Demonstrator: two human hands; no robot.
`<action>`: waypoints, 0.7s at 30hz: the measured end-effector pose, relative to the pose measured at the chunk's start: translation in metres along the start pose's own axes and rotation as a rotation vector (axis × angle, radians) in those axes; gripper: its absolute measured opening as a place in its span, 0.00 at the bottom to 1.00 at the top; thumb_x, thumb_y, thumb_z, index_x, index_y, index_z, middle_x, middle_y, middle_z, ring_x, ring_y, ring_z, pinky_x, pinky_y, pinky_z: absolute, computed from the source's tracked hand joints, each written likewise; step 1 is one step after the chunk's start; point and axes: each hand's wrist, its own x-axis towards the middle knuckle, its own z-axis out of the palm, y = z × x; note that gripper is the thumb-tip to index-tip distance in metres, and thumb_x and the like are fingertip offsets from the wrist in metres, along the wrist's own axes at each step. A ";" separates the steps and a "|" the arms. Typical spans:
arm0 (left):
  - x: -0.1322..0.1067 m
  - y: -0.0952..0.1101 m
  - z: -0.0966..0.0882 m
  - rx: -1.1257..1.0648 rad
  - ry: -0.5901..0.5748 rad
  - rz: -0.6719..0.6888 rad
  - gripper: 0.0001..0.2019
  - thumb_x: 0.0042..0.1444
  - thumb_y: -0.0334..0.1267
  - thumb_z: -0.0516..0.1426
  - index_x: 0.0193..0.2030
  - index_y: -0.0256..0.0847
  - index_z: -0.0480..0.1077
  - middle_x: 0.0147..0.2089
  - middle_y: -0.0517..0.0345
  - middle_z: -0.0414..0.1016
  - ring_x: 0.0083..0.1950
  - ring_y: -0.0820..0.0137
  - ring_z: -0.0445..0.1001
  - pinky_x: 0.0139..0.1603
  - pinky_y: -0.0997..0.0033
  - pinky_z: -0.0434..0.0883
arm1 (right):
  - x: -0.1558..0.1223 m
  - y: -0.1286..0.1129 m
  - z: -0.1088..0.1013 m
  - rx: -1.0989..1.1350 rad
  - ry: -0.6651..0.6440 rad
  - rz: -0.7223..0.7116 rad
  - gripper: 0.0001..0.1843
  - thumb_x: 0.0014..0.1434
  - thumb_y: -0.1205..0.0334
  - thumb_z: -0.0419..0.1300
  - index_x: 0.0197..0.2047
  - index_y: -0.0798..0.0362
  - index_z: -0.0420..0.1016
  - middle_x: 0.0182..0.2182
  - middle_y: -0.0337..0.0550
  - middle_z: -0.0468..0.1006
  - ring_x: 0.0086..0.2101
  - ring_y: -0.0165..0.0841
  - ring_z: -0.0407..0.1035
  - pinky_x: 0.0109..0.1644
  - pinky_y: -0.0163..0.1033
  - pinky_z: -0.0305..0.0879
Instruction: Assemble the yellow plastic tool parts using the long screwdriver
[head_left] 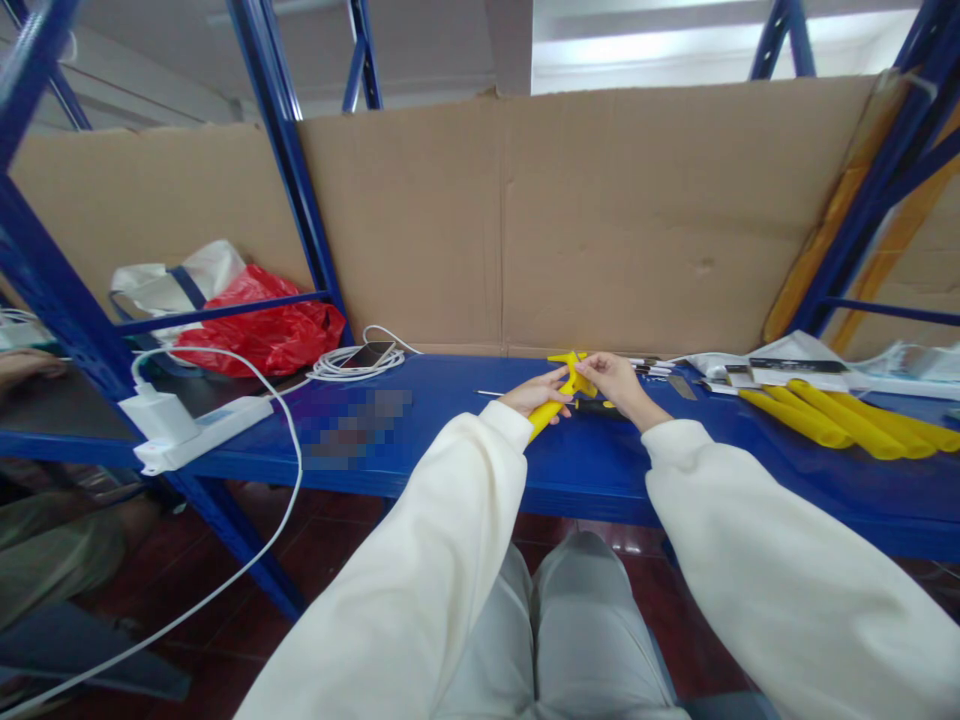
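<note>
Both of my hands meet over the blue shelf (465, 440), in cream sleeves. My left hand (534, 393) is wrapped round the lower part of a yellow handled tool (559, 392). My right hand (613, 377) pinches the tool's upper yellow end, fingers closed on it. A thin metal rod (491, 393) lies on the shelf just left of my left hand. Small dark and silver parts (651, 369) lie just beyond my right hand.
Several yellow handles (840, 420) lie in a row at the right, with printed packets (795, 362) behind them. At the left are a white power strip with charger (187, 425), a phone on coiled cable (364, 357) and a red bag (262, 330). Cardboard lines the back. Another person's hand (26, 365) shows at far left.
</note>
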 end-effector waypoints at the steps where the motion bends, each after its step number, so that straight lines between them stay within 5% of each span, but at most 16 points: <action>1: 0.000 0.000 0.000 -0.002 -0.002 0.001 0.51 0.58 0.21 0.60 0.85 0.55 0.48 0.60 0.48 0.77 0.26 0.78 0.76 0.23 0.78 0.69 | 0.000 0.000 0.000 0.002 0.004 0.010 0.37 0.33 0.26 0.79 0.25 0.49 0.72 0.25 0.43 0.79 0.27 0.32 0.70 0.32 0.38 0.72; 8: -0.007 0.003 0.003 -0.027 -0.049 0.041 0.49 0.57 0.20 0.59 0.84 0.53 0.53 0.56 0.51 0.78 0.25 0.78 0.73 0.21 0.78 0.67 | 0.001 -0.001 -0.011 -0.005 0.091 0.124 0.43 0.23 0.27 0.81 0.32 0.49 0.73 0.26 0.36 0.76 0.27 0.29 0.67 0.30 0.35 0.68; 15: -0.010 0.003 0.005 -0.032 -0.085 0.046 0.50 0.56 0.21 0.61 0.83 0.58 0.56 0.62 0.48 0.79 0.25 0.78 0.74 0.22 0.79 0.67 | -0.004 -0.011 -0.025 0.019 -0.141 0.142 0.41 0.28 0.24 0.79 0.29 0.50 0.76 0.27 0.41 0.79 0.28 0.31 0.69 0.30 0.35 0.66; 21: -0.005 0.000 0.004 -0.087 -0.093 0.072 0.49 0.56 0.22 0.64 0.82 0.57 0.57 0.61 0.48 0.79 0.26 0.78 0.75 0.21 0.80 0.66 | -0.004 -0.013 -0.023 -0.045 -0.138 0.129 0.42 0.30 0.20 0.76 0.27 0.49 0.71 0.24 0.39 0.76 0.26 0.30 0.65 0.28 0.35 0.61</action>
